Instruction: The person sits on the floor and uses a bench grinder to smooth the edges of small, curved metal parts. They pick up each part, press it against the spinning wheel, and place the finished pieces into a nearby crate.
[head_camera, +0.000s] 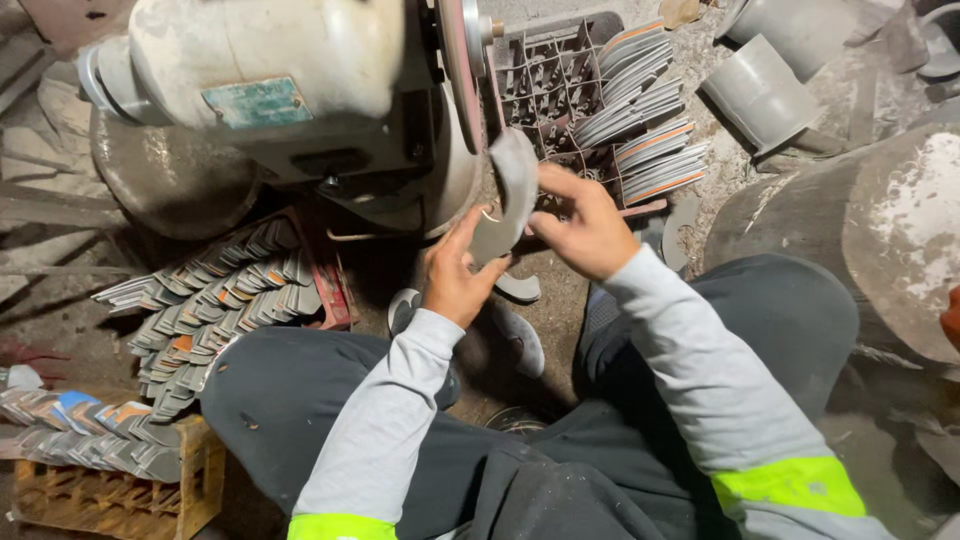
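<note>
Both of my hands hold one curved grey metal blade (508, 195) in front of me. My left hand (452, 272) grips its lower end. My right hand (582, 222) pinches its upper part from the right. The blade's top edge lies against the reddish grinding wheel (462, 62) of a big cream-coloured bench grinder (270, 70). Another curved blade (516, 288) lies on the ground just below my hands.
Stacks of similar grey blades (215, 300) fill a red crate at my left knee. More blades (645, 110) lean in a dark crate behind my hands. A wooden crate (120, 490) with blades stands at lower left. Grey pipe pieces (760, 90) lie upper right.
</note>
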